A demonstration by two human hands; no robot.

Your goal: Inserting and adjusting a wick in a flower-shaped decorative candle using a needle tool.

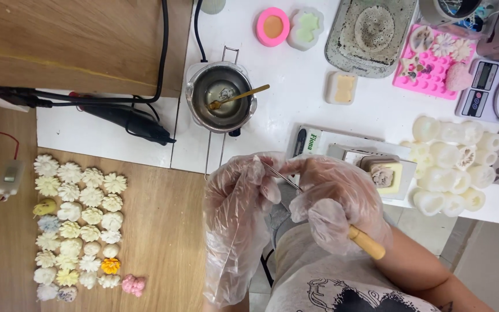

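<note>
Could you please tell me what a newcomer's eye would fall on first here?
Probably the two gloved hands at centre, the right hand gripping a wooden-handled metal pick whose tip meets the left hand. Next, the rows of small wax flowers on the wooden board at left, and the metal melting pot above.

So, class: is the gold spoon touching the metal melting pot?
Touching. The head view shows the gold spoon lying across the pot's rim, its bowl down inside the pot.

Two gloved hands [244, 196]; one melting pot [222, 98]; two scales [371, 34]; one pink mould tray [431, 63].
</note>
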